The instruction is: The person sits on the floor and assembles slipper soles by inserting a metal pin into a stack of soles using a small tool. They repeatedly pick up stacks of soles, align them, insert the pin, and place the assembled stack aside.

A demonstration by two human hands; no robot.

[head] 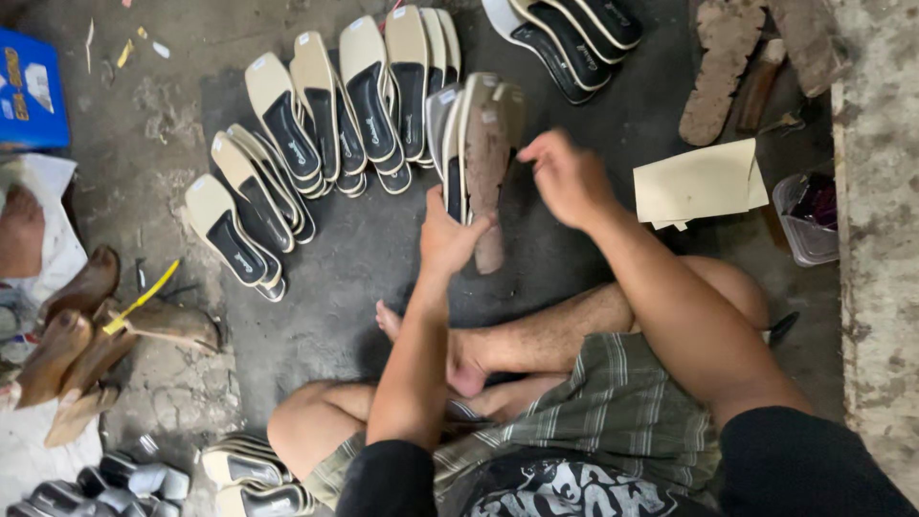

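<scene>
My left hand (pixel 445 239) grips a stack of shoe insoles (pixel 479 144) held upright, cream edges and a brown glue-crusted face toward me. My right hand (pixel 567 177) hovers just right of the stack's top, fingers loosely curled and holding nothing; whether it touches the stack is unclear. Beyond the stack, rows of cream and black insoles (pixel 325 115) lie overlapped on the dark floor. I sit cross-legged, my bare foot (pixel 459 359) below the held stack.
More black and cream insoles (pixel 574 33) lie at top centre. Two brown crusted soles (pixel 723 62) and cream paper sheets (pixel 699 182) sit right, near a small plastic tub (pixel 809 215). Wooden shoe lasts (pixel 86 335) lie left; a blue box (pixel 29 91) is far left.
</scene>
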